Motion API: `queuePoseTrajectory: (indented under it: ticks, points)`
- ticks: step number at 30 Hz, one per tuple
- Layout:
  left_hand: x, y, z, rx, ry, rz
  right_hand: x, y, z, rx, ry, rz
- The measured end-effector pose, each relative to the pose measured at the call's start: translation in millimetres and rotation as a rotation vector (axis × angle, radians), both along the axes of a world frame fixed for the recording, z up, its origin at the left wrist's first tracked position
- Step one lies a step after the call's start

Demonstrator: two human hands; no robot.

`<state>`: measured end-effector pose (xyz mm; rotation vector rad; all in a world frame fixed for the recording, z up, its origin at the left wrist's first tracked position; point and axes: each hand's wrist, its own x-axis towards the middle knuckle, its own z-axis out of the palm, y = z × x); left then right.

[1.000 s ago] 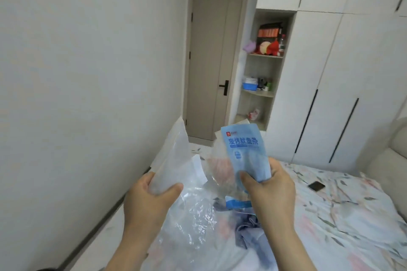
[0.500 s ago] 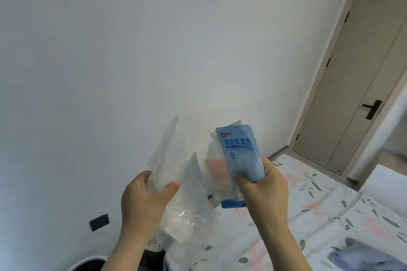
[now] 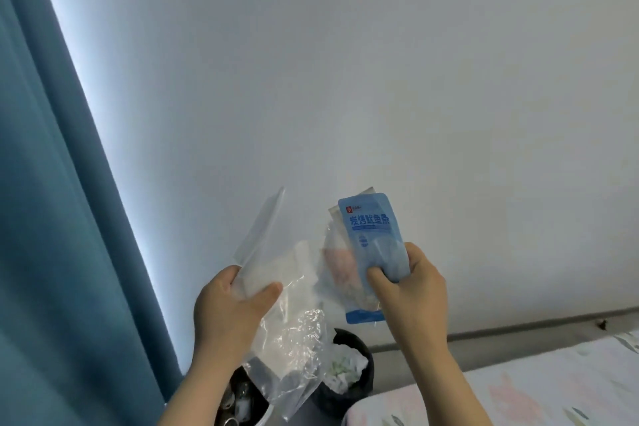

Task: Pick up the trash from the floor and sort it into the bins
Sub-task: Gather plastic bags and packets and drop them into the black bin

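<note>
Trash was up off the floor and in both hands. None of this load was binned yet, as far as we could see.

Far left: blue curtain [image 3: 52, 218], daylight along its edge.

Left hand [image 3: 230, 308]: thumb and fingers pinched on clear bags [image 3: 287, 297]. The bags stood up above the fist and hung crumpled below it, over the bins.

Bottom edge, under that hand: pale-rimmed bin [image 3: 263, 417], what looked like cans inside. Just right of it: black bin [image 3: 349, 398], holding crumpled paper or tissue. We judged some sorting already done.

Right of the bags: blue packet [image 3: 371, 242], printed, upright, another clear wrapper behind it. Right hand [image 3: 415, 290] gripped it, thumb across the front, fingers curled behind.

Far right, low: bed [image 3: 518, 387], floral sheet.

Progress, our reading: the carry looked nearly over. Still left were choosing a bin for bags and packet, then dropping them. The floor was hidden, so we could not tell whether more trash remained.

Against half a second before: the view had swung left. The door was gone and the curtain had come in. Both bins showed where only one rim had. The wall socket was no longer seen. Hands, grips and load were unchanged.
</note>
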<state>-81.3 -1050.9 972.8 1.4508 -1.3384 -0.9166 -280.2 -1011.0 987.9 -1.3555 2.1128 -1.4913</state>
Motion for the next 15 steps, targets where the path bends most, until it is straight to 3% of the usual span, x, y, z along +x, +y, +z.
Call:
queuePoseTrajectory:
  ticks: [8,15]
  points:
    - [36,-33,-36,0.087,-0.064,0.258,25,-77,-37,0.092,-0.029,0.248]
    - [82,-66,-63,0.146,-0.053,0.363,71,-130,-76,0.194,-0.001,0.297]
